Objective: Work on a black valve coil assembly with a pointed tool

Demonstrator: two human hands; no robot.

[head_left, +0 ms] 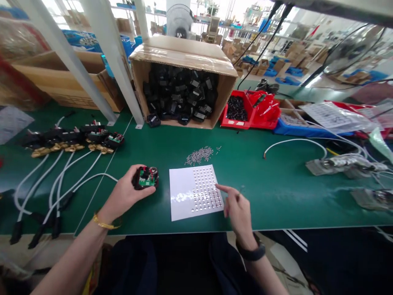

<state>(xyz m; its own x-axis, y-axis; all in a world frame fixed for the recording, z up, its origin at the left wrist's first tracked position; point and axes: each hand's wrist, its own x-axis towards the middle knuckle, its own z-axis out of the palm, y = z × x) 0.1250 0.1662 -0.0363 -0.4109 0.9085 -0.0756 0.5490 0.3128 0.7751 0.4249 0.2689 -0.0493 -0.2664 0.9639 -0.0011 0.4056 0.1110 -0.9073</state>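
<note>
My left hand (127,190) is closed round a black plastic housing (135,178), tilted so that the green circuit board (147,177) inside faces up. My right hand (238,209) has its index finger stretched out, the tip at the right edge of a white sheet (181,184); its other fingers are loosely curled, with nothing visible in them. Rows of small clear, shiny dots (206,188) cover the sheet's right half. Just behind the sheet lies a loose pile of small metal screws or pins (199,155).
A cardboard box (184,51) of black housings stands at the back. Red bins (236,108) and a blue tray (284,130) line the rear right. At left lie several black assemblies (73,137) with brass fittings and white cables. Bagged parts (331,166) sit at right.
</note>
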